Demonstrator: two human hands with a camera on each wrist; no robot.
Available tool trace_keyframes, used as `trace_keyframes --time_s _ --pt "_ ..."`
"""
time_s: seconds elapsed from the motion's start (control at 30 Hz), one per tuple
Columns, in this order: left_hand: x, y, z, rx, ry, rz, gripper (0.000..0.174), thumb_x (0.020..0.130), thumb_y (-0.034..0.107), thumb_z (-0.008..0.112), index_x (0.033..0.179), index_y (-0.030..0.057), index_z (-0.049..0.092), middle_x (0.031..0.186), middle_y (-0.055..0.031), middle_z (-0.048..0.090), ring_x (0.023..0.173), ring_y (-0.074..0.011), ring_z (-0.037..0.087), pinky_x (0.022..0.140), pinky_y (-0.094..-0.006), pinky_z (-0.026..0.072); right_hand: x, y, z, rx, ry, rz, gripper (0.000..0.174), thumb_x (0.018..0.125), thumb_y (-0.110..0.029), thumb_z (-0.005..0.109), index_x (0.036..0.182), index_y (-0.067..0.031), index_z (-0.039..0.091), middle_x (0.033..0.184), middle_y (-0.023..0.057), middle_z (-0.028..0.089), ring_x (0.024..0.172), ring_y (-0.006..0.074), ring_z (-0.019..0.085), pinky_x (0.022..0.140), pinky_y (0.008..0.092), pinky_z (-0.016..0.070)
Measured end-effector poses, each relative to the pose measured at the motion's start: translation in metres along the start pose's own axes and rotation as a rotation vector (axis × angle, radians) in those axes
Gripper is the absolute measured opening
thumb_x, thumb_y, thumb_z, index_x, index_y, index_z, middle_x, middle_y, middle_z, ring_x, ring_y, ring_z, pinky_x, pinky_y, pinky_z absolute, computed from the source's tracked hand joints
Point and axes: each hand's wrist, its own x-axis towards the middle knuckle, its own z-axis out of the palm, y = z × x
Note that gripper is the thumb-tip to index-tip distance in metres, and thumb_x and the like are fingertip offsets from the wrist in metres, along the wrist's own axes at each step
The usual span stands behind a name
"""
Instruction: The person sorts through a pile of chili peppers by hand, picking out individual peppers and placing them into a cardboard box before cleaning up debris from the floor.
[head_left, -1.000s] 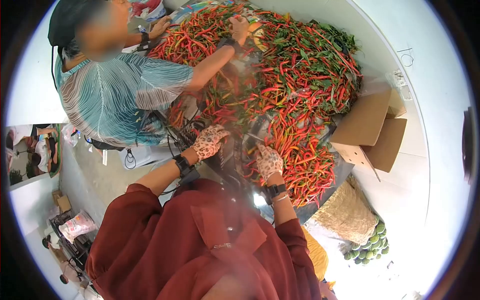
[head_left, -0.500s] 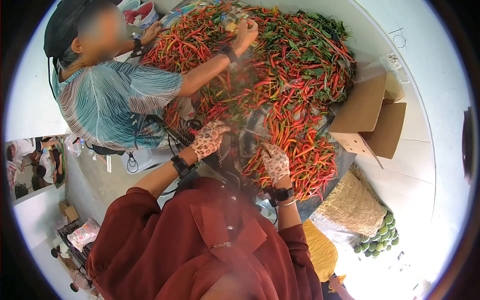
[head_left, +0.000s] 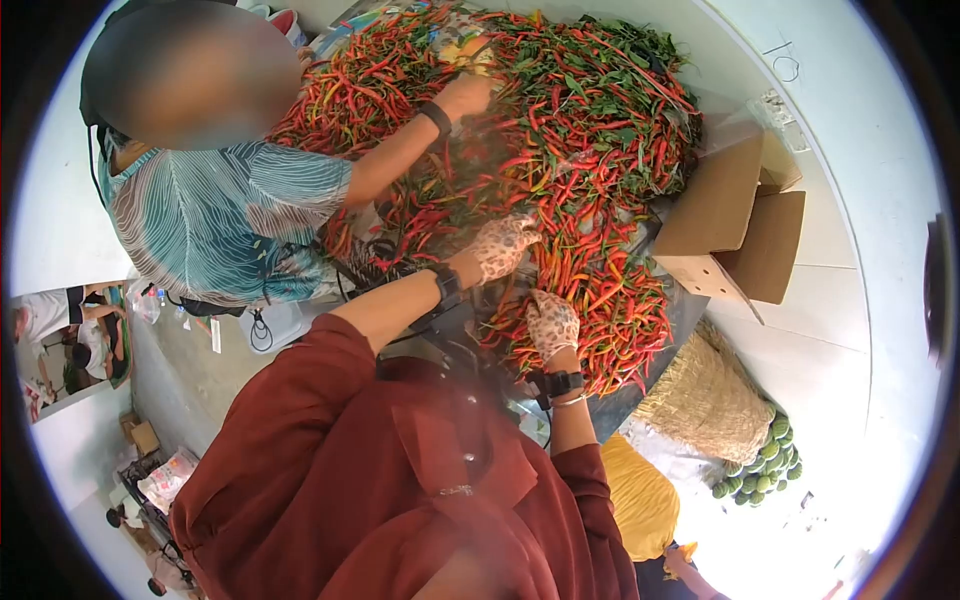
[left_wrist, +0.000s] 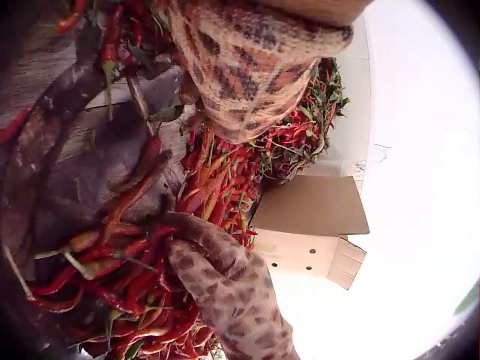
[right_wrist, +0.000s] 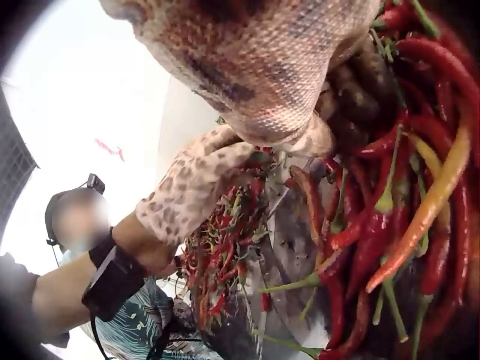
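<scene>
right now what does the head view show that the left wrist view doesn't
Only the head view: a second person reaching into the chilli pile, a woven sack and green fruit on the floor. Only the left wrist view: close up, the dark sheet under the chillies. Both: the chilli pile, the cardboard box, the left hand and right hand.

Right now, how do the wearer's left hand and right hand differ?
The left hand reaches farther into the chillies, arm stretched out; the right hand sits at the near edge, close to the body. The right hand's fingers curl among chillies; the left hand's grip is unclear. Both wear leopard-print gloves and black wristbands.
</scene>
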Motion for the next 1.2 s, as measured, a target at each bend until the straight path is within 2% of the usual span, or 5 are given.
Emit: trace_keyframes --time_s 0.17,0.37,0.47,0.77,1.2 --pt "0.013 -0.006 0.006 0.101 -0.064 -0.004 0.036 0.092 0.007 0.047 0.127 0.0111 0.053 0.143 -0.0116 0.036 0.13 -0.028 0.037 0.101 -0.0395 0.0401 0.001 -0.008 -0.008 0.025 -0.036 0.037 0.031 0.084 -0.022 0.054 0.11 -0.0084 0.063 0.109 0.0124 0.063 0.103 0.0303 0.057 0.09 0.0378 0.0449" --pt "-0.014 -0.021 -0.005 -0.341 0.134 -0.159 0.036 0.093 0.015 0.049 0.125 -0.003 0.046 0.111 -0.0169 0.06 0.092 -0.0291 0.06 0.075 -0.0344 0.0499 0.002 -0.008 -0.009 0.072 -0.049 0.033 0.03 0.085 -0.023 0.054 0.11 -0.0078 0.063 0.109 0.0124 0.063 0.104 0.0298 0.057 0.091 0.0375 0.0448" --pt "-0.043 -0.012 -0.016 -0.596 -0.037 -0.289 0.04 0.094 0.019 0.049 0.126 -0.0036 0.044 0.113 -0.0189 0.059 0.094 -0.0287 0.06 0.076 -0.0341 0.0503 0.004 -0.007 -0.008 0.057 -0.077 0.043 0.031 0.086 -0.024 0.053 0.111 -0.0071 0.063 0.11 0.0124 0.063 0.105 0.0296 0.057 0.091 0.0373 0.0447" --pt "-0.05 0.018 -0.001 -0.342 -0.209 -0.397 0.058 0.086 0.037 0.06 0.125 -0.0032 0.044 0.122 -0.0225 0.054 0.112 -0.0344 0.053 0.093 -0.0392 0.0428 0.004 0.001 0.0 0.068 -0.039 0.014 0.031 0.086 -0.025 0.053 0.109 -0.0072 0.063 0.109 0.0133 0.064 0.103 0.0299 0.058 0.089 0.0382 0.0453" --pt "-0.072 0.023 0.02 -0.345 -0.127 -0.136 0.05 0.085 0.028 0.058 0.128 0.0049 0.046 0.124 -0.0196 0.051 0.113 -0.0354 0.051 0.096 -0.0409 0.042 0.006 0.001 -0.001 0.072 -0.085 0.023 0.032 0.087 -0.024 0.051 0.112 -0.009 0.063 0.111 0.0125 0.063 0.104 0.0298 0.058 0.09 0.0372 0.0453"
